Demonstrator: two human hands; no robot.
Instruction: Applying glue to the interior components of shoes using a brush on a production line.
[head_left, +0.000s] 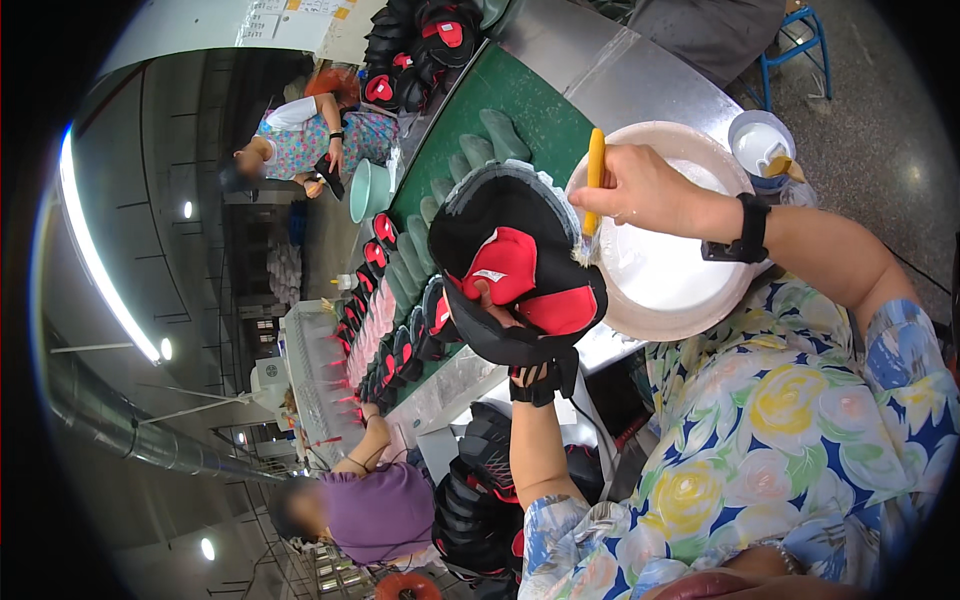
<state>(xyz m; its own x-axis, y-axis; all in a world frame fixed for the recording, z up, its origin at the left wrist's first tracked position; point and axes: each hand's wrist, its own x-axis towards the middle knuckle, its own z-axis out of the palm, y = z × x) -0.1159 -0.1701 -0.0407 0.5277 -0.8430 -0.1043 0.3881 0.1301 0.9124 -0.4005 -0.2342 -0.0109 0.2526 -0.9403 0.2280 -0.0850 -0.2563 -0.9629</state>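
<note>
A white label is seen on the black-and-red shoe upper, gripped from beneath by left hand fingers; right hand fingers are closed around a yellow brush over the white bowl.

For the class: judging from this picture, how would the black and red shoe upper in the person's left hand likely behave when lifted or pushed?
The shoe upper probably flexes: it curves around the left hand. Likely light, since one hand holds it aloft.
</note>
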